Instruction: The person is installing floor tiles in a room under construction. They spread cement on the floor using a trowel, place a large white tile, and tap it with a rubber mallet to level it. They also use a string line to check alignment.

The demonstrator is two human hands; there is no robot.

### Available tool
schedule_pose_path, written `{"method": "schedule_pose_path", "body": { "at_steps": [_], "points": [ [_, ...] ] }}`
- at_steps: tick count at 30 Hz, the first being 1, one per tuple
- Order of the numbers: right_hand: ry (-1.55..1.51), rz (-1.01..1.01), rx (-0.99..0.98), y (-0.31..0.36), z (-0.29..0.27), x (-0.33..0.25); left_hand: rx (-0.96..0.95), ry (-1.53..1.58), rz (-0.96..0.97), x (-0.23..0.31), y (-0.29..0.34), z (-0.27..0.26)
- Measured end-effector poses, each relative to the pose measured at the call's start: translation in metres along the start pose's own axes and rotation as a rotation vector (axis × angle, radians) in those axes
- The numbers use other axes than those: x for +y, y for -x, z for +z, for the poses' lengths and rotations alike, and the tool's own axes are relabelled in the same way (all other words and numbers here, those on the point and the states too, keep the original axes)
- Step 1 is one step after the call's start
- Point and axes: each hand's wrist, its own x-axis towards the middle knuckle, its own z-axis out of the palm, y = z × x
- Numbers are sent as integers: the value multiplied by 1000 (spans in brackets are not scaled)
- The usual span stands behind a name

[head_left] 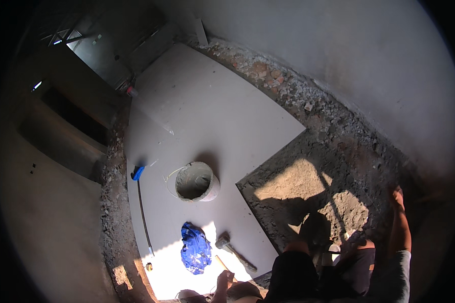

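Observation:
My left hand (225, 279) is low in the picture at the near edge of the pale tiles (207, 121). Its fingers curl around a thin, pale wooden handle (219, 261); the handle's other end is hidden. Just beyond lie a dark-headed mallet (232, 247) and a crumpled blue cloth or bag (195, 248). Farther off, a white bucket (213, 190) of wet grey mortar stands on the tiles. My right hand (398, 198) reaches out in shadow by the right wall, above the dark ground. What it touches and how its fingers are set cannot be made out.
Grey mortar (268, 202) and heaped pale sand (293, 182) cover the ground right of the tiles. A long dark rod (143, 214) with a blue end lies along their left edge. Rubble (283, 83) lines the right wall (369, 60). My knees are at bottom centre.

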Motion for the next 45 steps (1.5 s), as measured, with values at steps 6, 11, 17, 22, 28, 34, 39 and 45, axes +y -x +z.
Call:
{"method": "schedule_pose_path", "body": {
  "at_steps": [6,11,17,22,28,34,39,45],
  "points": [
    [24,-54,-164,94,-52,56,-5,404,-236,85,157,-114],
    [11,-335,-345,235,-130,49,-13,830,-470,106,271,-168],
    [-680,-1155,-441,413,-369,-141,-145,1315,-674,127,363,-195],
    [-1033,-1805,-486,573,-557,-227,-255,1752,-41,258,344,-218],
    [40,-1708,-588,458,-525,-217,17,1797,269,268,427,-297],
    [428,-2064,-1101,327,-440,-139,616,1040,-523,181,522,-145],
    [770,-1986,-1043,309,-416,-112,114,395,-533,130,607,19],
    [968,-2034,-956,349,-388,-123,231,694,-715,84,659,75]
  ]
}}
